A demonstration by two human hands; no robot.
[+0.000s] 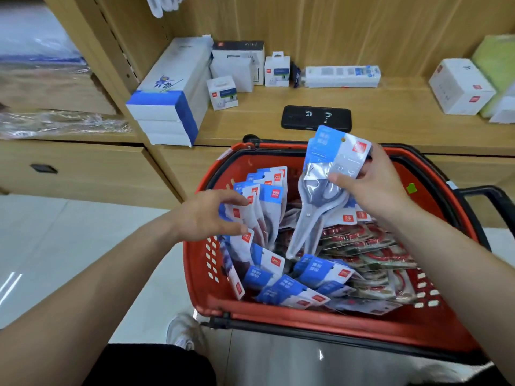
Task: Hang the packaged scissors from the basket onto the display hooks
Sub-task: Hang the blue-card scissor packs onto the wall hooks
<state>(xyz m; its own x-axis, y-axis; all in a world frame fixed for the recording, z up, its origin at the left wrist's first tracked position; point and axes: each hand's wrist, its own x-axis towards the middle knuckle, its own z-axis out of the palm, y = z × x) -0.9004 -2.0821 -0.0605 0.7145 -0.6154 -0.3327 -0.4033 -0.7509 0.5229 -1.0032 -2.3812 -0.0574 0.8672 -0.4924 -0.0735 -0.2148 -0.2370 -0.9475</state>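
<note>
A red shopping basket (pixel 278 310) stands in front of me, full of packaged scissors with blue-and-white header cards (pixel 292 288); red-handled packs (pixel 362 246) lie at its right. My right hand (pixel 373 188) grips a small stack of grey-handled scissors packs (pixel 328 168) above the basket, blades pointing down. My left hand (pixel 209 215) reaches into the basket's left side, with its fingers pinching upright packs (pixel 264 201) there. No display hooks are in view.
A wooden shelf (pixel 376 121) runs behind the basket, carrying a black phone (pixel 316 117), stacked blue-and-white boxes (pixel 170 101), small white boxes (pixel 239 68), a power strip pack (pixel 342 76) and a white box (pixel 459 84) at the right. Drawers sit below; my shoe (pixel 181 330) is on the floor.
</note>
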